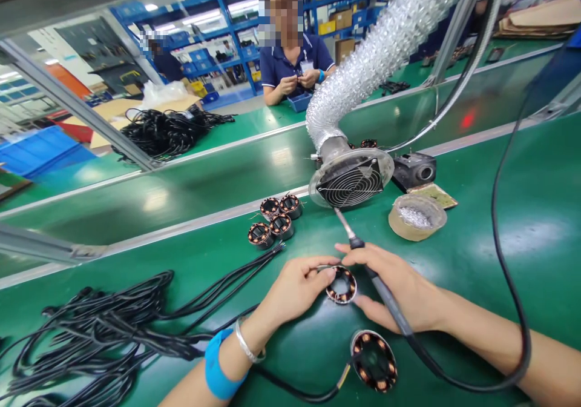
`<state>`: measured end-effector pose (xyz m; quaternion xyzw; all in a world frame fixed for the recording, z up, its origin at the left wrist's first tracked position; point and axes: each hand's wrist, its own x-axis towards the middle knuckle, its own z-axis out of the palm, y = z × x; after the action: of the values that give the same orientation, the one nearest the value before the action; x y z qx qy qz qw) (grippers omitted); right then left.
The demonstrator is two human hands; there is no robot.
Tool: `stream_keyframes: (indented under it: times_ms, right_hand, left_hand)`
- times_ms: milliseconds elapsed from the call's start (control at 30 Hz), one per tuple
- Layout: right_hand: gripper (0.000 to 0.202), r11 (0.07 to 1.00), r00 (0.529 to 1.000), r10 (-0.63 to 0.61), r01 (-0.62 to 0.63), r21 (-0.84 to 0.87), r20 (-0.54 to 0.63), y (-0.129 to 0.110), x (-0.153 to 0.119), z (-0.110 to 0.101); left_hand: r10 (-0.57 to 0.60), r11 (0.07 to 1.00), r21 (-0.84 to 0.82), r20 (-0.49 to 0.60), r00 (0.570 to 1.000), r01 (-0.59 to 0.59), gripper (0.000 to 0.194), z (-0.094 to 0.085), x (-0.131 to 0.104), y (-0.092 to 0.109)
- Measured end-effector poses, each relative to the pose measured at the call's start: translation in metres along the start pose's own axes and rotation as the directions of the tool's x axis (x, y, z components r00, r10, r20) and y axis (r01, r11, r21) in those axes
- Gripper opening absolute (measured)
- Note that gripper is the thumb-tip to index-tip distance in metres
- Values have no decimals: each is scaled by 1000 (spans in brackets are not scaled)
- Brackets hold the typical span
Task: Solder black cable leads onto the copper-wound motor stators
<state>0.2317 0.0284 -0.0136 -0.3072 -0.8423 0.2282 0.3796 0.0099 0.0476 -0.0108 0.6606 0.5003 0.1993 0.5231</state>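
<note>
Two hands over the green bench (pixel 467 268): L hand (pixel 299 287) pinches a copper-wound ring (pixel 352 287) at approx its 10 o'clock; R hand (pixel 402 286) grips a soldering iron (pixel 385 296), tip toward 11 o'clock, thumb near the ring's 4 o'clock, contact unclear. From the ring, the fan (pixel 351 189) is at 12 o'clock, a second ring (pixel 389 367) w/ cable (pixel 295 392) at 5. Held ring's prob. stiff & heavy for its size, rim maybe slick, fine wire prob. fragile: best hold = outer rim, off the coils. Iron's prob. light, tip poss. hot: handle only.
</note>
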Motion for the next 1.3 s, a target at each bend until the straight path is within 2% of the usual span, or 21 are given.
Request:
stream_keyframes:
  times_ms: [100, 267, 467, 533, 600, 700, 800, 933, 1100, 1167, 1300]
  right_hand:
    - [53, 992, 991, 46, -60, 114, 124, 0, 0, 9]
    - [50, 982, 990, 93, -109, 154, 109, -5, 1, 22]
    - [48, 984, 992, 87, -99, 147, 87, -5, 3, 22]
    - [48, 986, 994, 85, -94, 134, 73, -3, 2, 22]
    - [48, 989, 995, 78, -84, 124, 57, -2, 2, 23]
    - [47, 991, 997, 61, -66, 119, 44, -2, 1, 23]
    - [46, 991, 997, 64, -70, 114, 51, -3, 1, 23]
    - [46, 990, 994, 84, -92, 108, 73, -5, 3, 22]
    - [43, 989, 991, 100, -108, 102, 85, -6, 2, 23]
    - [43, 988, 992, 101, -109, 105, 80, -6, 2, 23]
    - [44, 989, 994, 90, -97, 114, 68, -4, 1, 24]
  left_hand:
    - [-13, 1000, 16, -31, 999, 13, 35, -3, -10, -1]
    - [-126, 988, -70, 125, 984, 135, 43, -11, -24, 6]
    - [-236, 899, -375, 25, 971, 228, 49, -8, -18, 13]
    - [-216, 926, -318, -7, 976, 203, 48, -4, -18, 12]
    - [-166, 971, -179, -38, 985, 157, 44, 0, -22, 10]
    - [-208, 975, -88, -6, 978, 206, 37, 5, -27, 10]
    - [-246, 952, -183, 26, 969, 247, 34, 3, -27, 15]
    - [-276, 897, -365, -19, 961, 250, 36, -4, -23, 22]
    - [-315, 740, -568, 182, 931, 361, 42, -7, -27, 21]
    - [-307, 759, -550, 170, 936, 348, 46, -8, -29, 18]
    - [-201, 896, -377, 127, 971, 235, 47, -12, -31, 14]
